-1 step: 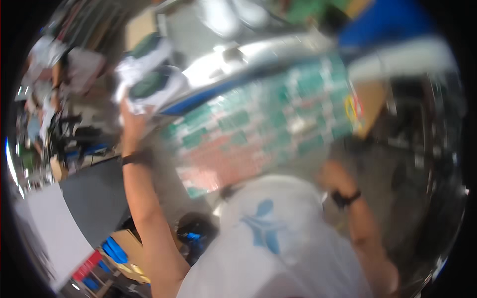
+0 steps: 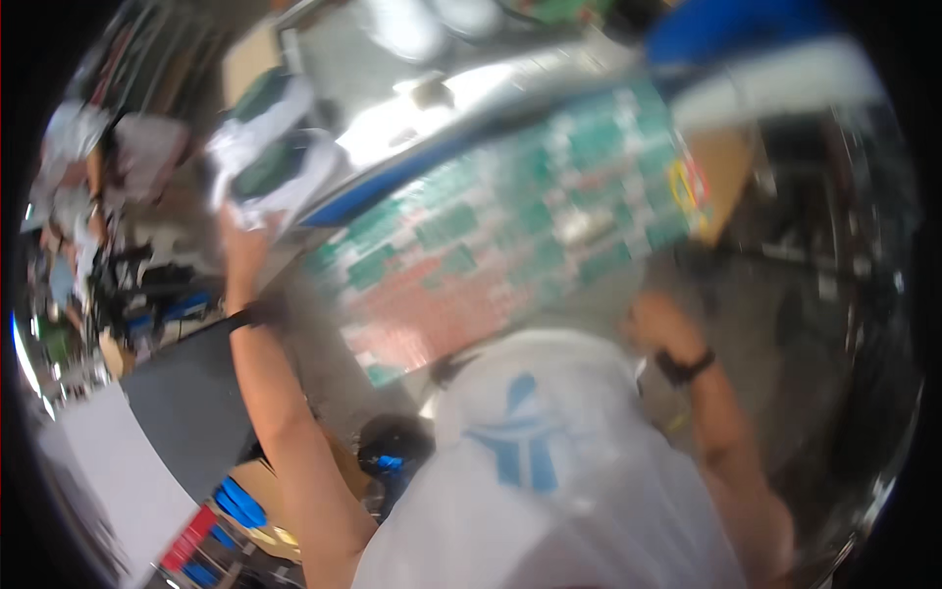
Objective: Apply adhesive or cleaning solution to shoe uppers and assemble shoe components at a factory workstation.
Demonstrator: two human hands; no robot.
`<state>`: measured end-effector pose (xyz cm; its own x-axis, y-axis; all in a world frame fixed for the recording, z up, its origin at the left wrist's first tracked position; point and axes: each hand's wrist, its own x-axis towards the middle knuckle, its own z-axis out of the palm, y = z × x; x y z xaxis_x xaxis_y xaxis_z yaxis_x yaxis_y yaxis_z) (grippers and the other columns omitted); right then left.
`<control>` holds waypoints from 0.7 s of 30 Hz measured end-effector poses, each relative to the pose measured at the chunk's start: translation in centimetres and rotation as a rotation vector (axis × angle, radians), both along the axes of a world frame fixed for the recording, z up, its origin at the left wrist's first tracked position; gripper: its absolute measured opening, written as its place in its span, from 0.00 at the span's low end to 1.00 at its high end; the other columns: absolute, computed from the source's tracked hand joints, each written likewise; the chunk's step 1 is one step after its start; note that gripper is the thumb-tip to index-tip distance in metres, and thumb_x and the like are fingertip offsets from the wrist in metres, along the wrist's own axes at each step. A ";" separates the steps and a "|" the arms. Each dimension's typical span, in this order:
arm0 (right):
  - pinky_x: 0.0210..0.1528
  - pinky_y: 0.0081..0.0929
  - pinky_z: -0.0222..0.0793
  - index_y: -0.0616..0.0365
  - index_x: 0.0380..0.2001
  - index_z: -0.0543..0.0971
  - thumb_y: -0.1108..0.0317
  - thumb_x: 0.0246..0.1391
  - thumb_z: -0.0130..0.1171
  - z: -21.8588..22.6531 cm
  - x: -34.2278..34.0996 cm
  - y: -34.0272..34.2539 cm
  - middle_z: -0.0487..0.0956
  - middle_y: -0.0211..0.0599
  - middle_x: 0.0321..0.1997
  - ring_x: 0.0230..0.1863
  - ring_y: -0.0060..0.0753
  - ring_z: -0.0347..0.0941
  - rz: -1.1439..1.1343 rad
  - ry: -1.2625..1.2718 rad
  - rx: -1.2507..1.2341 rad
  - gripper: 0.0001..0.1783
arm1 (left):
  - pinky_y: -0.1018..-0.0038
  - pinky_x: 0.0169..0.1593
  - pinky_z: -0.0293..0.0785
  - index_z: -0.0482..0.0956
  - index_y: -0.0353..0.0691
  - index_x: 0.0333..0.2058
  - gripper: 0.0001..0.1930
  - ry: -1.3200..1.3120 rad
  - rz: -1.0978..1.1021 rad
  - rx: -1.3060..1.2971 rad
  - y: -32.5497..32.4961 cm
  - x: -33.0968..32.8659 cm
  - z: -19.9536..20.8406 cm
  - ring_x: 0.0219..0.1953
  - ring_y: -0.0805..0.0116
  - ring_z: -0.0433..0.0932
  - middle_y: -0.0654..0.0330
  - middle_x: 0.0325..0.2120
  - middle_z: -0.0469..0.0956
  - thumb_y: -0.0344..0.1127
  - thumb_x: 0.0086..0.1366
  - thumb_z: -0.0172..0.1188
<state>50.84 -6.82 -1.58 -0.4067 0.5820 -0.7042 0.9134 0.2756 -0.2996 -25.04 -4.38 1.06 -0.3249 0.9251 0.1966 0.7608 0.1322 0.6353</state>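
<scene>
Two white shoes with dark green parts lie side by side at the upper left, the farther shoe [image 2: 263,103] and the nearer shoe [image 2: 270,177]. My left hand [image 2: 245,236], with a dark band on its wrist, is closed at the near end of the nearer shoe; blur softens its fingers. My right hand [image 2: 655,322] hangs by my right side with its fingers curled, a dark watch on the wrist. I see nothing in it. Between my hands lies a table top [image 2: 471,236] covered with green, white and reddish patches.
A blue-edged, shiny metal surface [image 2: 392,133] runs behind the table top. White shoes [image 2: 407,29] stand beyond it. Coloured bands [image 2: 689,187] hang at the table's right end, beside a brown board [image 2: 728,191]. A box with blue things [image 2: 260,496] sits low left. People work far left.
The whole view has shifted slightly, so the table and shoes sit a little farther left. My left hand stays at the nearer shoe; my right hand stays curled by my side.
</scene>
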 end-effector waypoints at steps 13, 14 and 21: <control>0.76 0.65 0.62 0.47 0.69 0.80 0.61 0.56 0.80 -5.2 -9.1 7.6 0.72 0.57 0.74 0.74 0.67 0.67 0.173 0.493 0.693 0.37 | 0.57 0.67 0.76 0.70 0.32 0.75 0.54 0.052 0.037 -0.151 2.4 3.7 0.8 0.65 0.48 0.79 0.43 0.64 0.79 0.33 0.50 0.90; 0.76 0.65 0.62 0.47 0.69 0.80 0.61 0.56 0.80 -6.4 -10.7 8.5 0.72 0.57 0.74 0.74 0.67 0.67 0.213 0.542 0.696 0.37 | 0.55 0.68 0.76 0.69 0.33 0.75 0.54 0.093 0.030 -0.145 0.6 2.2 0.2 0.66 0.43 0.79 0.40 0.65 0.78 0.32 0.52 0.88; 0.71 0.58 0.69 0.48 0.58 0.84 0.55 0.57 0.80 -8.5 -12.4 12.2 0.75 0.55 0.69 0.68 0.62 0.72 -0.092 0.596 0.848 0.28 | 0.52 0.81 0.61 0.63 0.25 0.77 0.49 0.142 0.471 0.175 -8.0 13.4 -5.3 0.77 0.40 0.68 0.33 0.72 0.71 0.36 0.64 0.81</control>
